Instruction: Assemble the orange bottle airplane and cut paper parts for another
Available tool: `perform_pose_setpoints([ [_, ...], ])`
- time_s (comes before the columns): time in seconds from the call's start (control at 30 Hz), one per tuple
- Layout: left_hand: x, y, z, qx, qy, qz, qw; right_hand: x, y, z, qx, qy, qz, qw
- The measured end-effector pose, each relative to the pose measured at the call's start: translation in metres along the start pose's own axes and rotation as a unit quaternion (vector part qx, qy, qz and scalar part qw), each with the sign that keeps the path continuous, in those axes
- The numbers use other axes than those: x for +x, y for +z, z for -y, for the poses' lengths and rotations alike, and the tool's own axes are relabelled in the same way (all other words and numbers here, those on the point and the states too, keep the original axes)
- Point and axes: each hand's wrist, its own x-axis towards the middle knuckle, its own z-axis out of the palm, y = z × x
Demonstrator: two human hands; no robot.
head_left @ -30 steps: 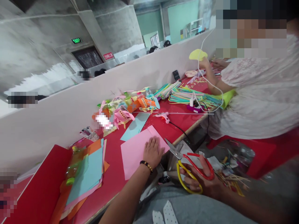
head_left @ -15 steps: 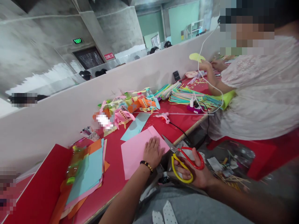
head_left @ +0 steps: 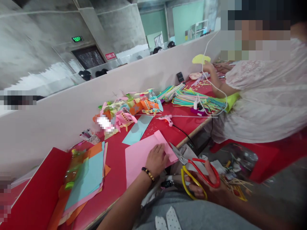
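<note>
Flat on a pink sheet of paper (head_left: pixel 139 153) rests my left hand (head_left: pixel 156 159), fingers stretched out, a beaded bracelet on its wrist. The sheet has a fold or strip along its right side. My right hand (head_left: pixel 211 183) holds scissors (head_left: pixel 192 164) with one red and one yellow handle. Their slightly parted blades point up and left, close to the sheet's right edge. Behind the pink sheet lies a light blue paper piece (head_left: pixel 137 129). A pink glue gun (head_left: pixel 166 119) lies farther back.
Stacked coloured paper (head_left: pixel 86 179) and a plastic bottle (head_left: pixel 73 167) lie at left. Paper-decorated bottles (head_left: pixel 126 118) stand along the partition (head_left: pixel 72 111). Pipe cleaners (head_left: pixel 189 97) and a purple power socket (head_left: pixel 198 111) are at back right. A co-worker (head_left: pixel 263 92) sits at right.
My right hand has moved the scissors right and slightly down, away from my left hand. The pink sheet and left hand have shifted only slightly.
</note>
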Motion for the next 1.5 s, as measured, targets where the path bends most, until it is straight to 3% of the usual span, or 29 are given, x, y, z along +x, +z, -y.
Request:
perform_pose_setpoints([
  [0.13,0.022,0.0,0.01,0.016,-0.014,-0.039,0.999,0.001,0.006,0.004,0.067,0.063,-0.025,0.995],
  [0.3,0.04,0.014,0.021,0.028,-0.033,0.003,0.999,0.001,0.012,0.006,0.073,0.07,-0.032,0.994],
  [0.4,0.04,0.02,0.021,0.038,-0.033,0.002,0.999,-0.001,0.017,0.007,0.082,0.044,-0.054,0.994],
  [0.63,0.039,0.02,0.02,0.046,-0.032,0.001,0.998,0.006,0.027,0.011,0.097,0.029,-0.032,0.994],
  [1.0,0.04,0.021,0.022,0.054,-0.028,-0.009,0.998,0.039,0.027,0.013,0.164,-0.009,-0.017,0.986],
  [1.3,0.041,0.019,0.02,0.059,-0.028,-0.014,0.998,0.055,0.035,0.022,0.108,-0.023,-0.01,0.994],
  [1.5,0.034,0.018,0.018,0.051,-0.019,0.003,0.999,0.047,0.032,0.018,0.111,-0.005,-0.022,0.994],
])
